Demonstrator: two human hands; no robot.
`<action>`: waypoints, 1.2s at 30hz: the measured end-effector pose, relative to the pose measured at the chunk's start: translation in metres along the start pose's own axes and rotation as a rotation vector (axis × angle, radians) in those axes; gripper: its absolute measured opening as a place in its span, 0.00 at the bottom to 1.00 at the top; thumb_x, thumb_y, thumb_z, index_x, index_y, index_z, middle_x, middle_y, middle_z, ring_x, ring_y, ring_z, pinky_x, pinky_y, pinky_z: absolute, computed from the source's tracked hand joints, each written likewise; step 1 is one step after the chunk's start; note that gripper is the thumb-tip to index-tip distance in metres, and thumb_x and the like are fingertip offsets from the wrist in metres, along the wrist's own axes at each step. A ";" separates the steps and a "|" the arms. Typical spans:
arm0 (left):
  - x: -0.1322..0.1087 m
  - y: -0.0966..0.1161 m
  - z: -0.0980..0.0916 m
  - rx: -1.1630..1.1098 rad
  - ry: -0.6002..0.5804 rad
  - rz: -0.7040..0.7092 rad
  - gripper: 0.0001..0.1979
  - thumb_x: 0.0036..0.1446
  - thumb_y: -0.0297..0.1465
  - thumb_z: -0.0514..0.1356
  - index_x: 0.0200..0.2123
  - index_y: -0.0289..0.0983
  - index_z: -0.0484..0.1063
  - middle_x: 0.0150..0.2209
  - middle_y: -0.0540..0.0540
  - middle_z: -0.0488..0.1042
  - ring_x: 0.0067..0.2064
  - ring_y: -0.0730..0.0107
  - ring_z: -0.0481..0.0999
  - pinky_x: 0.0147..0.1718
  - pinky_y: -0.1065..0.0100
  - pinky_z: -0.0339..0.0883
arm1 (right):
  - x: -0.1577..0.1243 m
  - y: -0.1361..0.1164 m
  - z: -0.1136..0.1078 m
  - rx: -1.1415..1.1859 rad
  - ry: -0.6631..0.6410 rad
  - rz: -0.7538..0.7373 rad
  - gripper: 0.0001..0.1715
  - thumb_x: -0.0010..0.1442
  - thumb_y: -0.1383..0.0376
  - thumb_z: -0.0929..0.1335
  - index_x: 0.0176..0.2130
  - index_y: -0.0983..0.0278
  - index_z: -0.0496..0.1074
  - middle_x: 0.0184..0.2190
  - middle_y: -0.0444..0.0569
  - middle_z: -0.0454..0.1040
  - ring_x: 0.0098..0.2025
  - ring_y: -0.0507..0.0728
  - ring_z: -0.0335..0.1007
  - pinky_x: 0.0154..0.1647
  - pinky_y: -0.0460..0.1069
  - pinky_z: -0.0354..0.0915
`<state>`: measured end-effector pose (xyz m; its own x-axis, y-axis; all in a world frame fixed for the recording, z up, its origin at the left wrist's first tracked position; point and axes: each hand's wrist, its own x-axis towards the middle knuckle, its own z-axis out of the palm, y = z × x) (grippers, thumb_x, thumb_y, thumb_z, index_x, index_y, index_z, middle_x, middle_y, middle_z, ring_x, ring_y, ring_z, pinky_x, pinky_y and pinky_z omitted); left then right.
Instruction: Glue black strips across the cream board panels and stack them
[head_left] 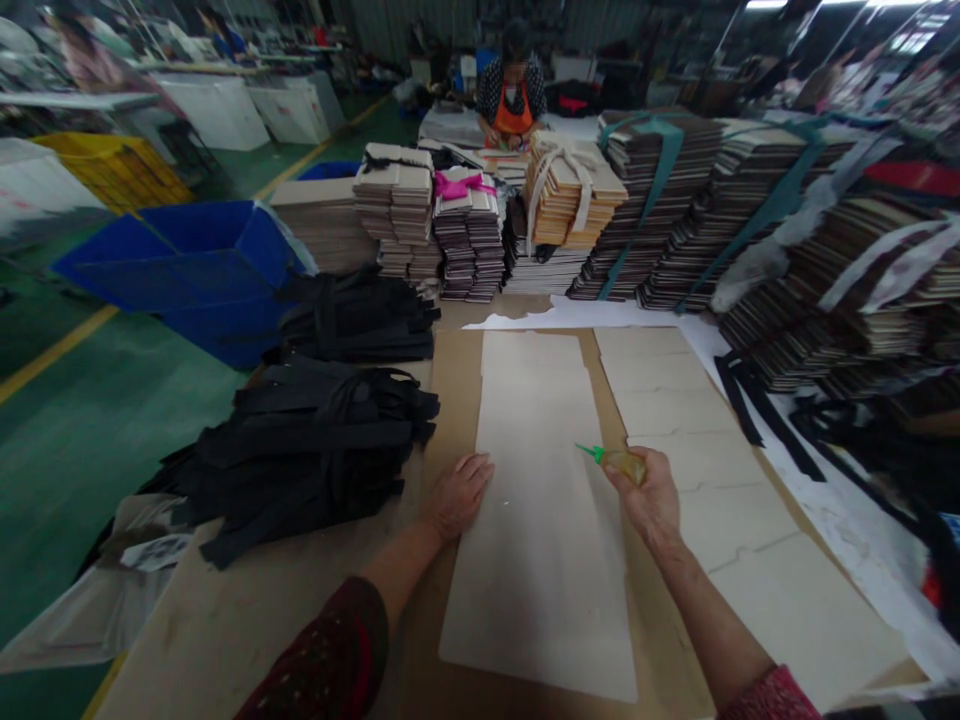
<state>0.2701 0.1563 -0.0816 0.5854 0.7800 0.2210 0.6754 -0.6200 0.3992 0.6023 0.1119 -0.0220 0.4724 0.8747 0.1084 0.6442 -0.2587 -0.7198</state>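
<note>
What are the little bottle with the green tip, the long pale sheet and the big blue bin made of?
Little bottle: probably plastic; its yellowish body looks see-through.

Long pale sheet: likely card or thick paper, fairly matte; it lies flat with crisp edges.

Big blue bin: probably hard, smooth plastic, with evenly coloured walls.

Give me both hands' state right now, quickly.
Left hand: open, fingers resting at the left edge of the pale sheet.
Right hand: closed around a small bottle with a green nozzle.
</note>
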 end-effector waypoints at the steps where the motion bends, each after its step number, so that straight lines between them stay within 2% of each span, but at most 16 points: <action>1: 0.003 -0.003 0.003 0.005 -0.008 -0.002 0.19 0.64 0.27 0.51 0.57 0.40 0.67 0.58 0.42 0.68 0.59 0.58 0.64 0.58 0.53 0.63 | 0.005 0.000 0.002 -0.026 -0.019 -0.020 0.27 0.53 0.49 0.69 0.47 0.60 0.66 0.45 0.48 0.67 0.46 0.60 0.67 0.47 0.56 0.65; 5: 0.004 -0.008 0.013 0.019 -0.013 -0.029 0.20 0.64 0.27 0.50 0.58 0.40 0.66 0.58 0.42 0.68 0.59 0.58 0.65 0.58 0.52 0.62 | 0.017 -0.004 0.006 -0.143 -0.096 -0.086 0.22 0.56 0.50 0.67 0.46 0.58 0.67 0.45 0.48 0.66 0.43 0.59 0.67 0.40 0.54 0.65; 11: 0.002 -0.009 0.015 0.022 -0.030 -0.041 0.21 0.62 0.26 0.52 0.58 0.39 0.65 0.58 0.41 0.67 0.59 0.58 0.64 0.58 0.53 0.62 | 0.032 -0.016 0.003 -0.308 -0.187 -0.163 0.15 0.59 0.54 0.66 0.46 0.56 0.67 0.46 0.46 0.65 0.36 0.56 0.67 0.30 0.50 0.60; 18: 0.002 -0.011 0.016 0.017 -0.035 -0.035 0.23 0.60 0.25 0.52 0.59 0.40 0.65 0.58 0.40 0.67 0.58 0.56 0.65 0.57 0.52 0.63 | 0.045 -0.021 -0.012 -0.479 -0.234 -0.244 0.15 0.61 0.57 0.65 0.47 0.56 0.66 0.46 0.46 0.67 0.36 0.56 0.69 0.28 0.49 0.59; 23: 0.002 -0.011 0.017 0.012 -0.028 -0.039 0.24 0.59 0.24 0.52 0.59 0.41 0.65 0.57 0.40 0.66 0.57 0.56 0.65 0.57 0.52 0.63 | 0.042 -0.016 -0.015 -0.388 -0.306 -0.201 0.15 0.60 0.55 0.66 0.46 0.55 0.66 0.47 0.45 0.68 0.37 0.56 0.70 0.30 0.50 0.61; 31: 0.002 -0.011 0.016 0.016 -0.029 -0.036 0.24 0.59 0.24 0.53 0.59 0.40 0.65 0.57 0.40 0.66 0.57 0.56 0.65 0.57 0.52 0.62 | 0.038 -0.011 -0.002 -0.322 -0.224 -0.149 0.16 0.60 0.52 0.64 0.45 0.56 0.67 0.47 0.46 0.67 0.38 0.57 0.69 0.32 0.51 0.63; 36: 0.000 -0.009 0.016 0.036 -0.043 -0.048 0.24 0.59 0.24 0.53 0.59 0.41 0.64 0.58 0.40 0.65 0.57 0.56 0.64 0.57 0.52 0.63 | 0.036 -0.013 0.005 0.045 -0.086 -0.007 0.27 0.52 0.47 0.70 0.45 0.60 0.67 0.43 0.48 0.70 0.43 0.60 0.69 0.43 0.55 0.65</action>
<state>0.2711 0.1606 -0.0996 0.5699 0.8052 0.1638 0.7185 -0.5851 0.3761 0.6084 0.1490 -0.0121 0.4135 0.9088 0.0551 0.6187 -0.2361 -0.7493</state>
